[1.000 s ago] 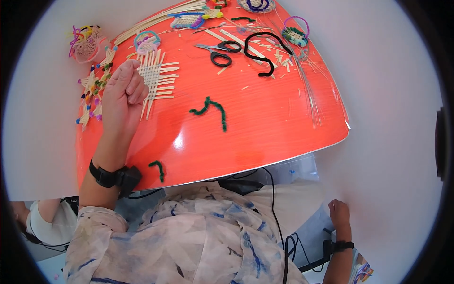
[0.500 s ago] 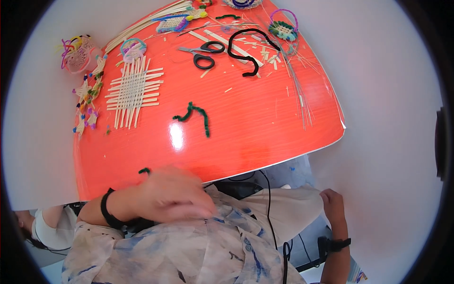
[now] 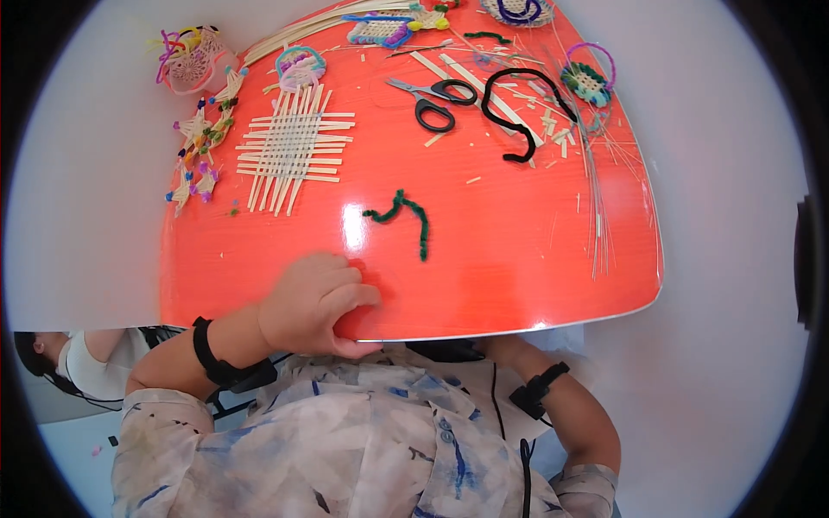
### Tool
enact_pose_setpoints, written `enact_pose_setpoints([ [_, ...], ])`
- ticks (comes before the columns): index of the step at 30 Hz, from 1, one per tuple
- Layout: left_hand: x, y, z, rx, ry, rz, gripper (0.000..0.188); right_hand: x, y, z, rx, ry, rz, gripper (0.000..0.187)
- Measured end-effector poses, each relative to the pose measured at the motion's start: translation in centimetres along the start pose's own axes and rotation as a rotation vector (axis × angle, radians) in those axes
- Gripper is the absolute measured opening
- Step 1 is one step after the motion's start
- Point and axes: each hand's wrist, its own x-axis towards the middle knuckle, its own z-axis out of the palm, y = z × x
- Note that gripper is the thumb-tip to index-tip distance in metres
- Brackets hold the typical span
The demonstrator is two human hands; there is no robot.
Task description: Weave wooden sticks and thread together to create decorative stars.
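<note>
At the near edge of the table [image 3: 535, 285], left of its middle, the person's left hand [image 3: 318, 304] is placed with the thumb lying along the border. The bent green fuzzy stem [image 3: 422, 226] lies on the table beyond this hand and to its right, apart from the fingers. The woven mat of pale strips [image 3: 295, 148] lies flat farther beyond, nearer to the left edge, also not touched.

The left forearm [image 3: 233, 338] comes from the lower left, with a black strap at the wrist, and the back of the hand is turned upward. Its fingers are half bent, and a moderate gap stands between thumb and forefinger; whether the palm holds something small, one cannot tell. The right forearm [image 3: 580, 413] reaches inward from the lower right, and the right hand [image 3: 503, 350] is mostly hidden below the near edge, so its state cannot be told.

Toward the far edge lie the scissors [image 3: 434, 104], and just to their right is a curved black fuzzy stem [image 3: 490, 105].
</note>
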Motion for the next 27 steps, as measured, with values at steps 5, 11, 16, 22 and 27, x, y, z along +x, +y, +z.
enact_pose_setpoints([
  [5, 0.3, -0.6, 0.0, -0.039, 0.016, 0.019, 0.049, -0.2, -0.6, 2.2, -0.082, -0.218, -0.048, 0.033],
  [11, -0.1, -0.8, 0.4, -0.05, 0.013, 0.017, 0.048, 0.5, -1.7, 5.5, -0.129, -0.526, -0.081, 0.032],
  [16, -1.0, -0.2, 0.4, -0.028, 0.046, -0.001, 0.054, 0.9, -1.7, 9.2, -0.109, -0.736, -0.17, 0.038],
  [22, -4.5, 1.3, -0.1, 0.043, 0.057, -0.087, 0.055, 3.5, -3.8, 5.3, 0.132, -0.865, -0.119, 0.038],
  [27, -6.4, -0.4, -0.3, 0.137, -0.014, -0.027, 0.05, 5.2, -3.6, 2.7, 0.299, -0.642, -0.06, 0.039],
])
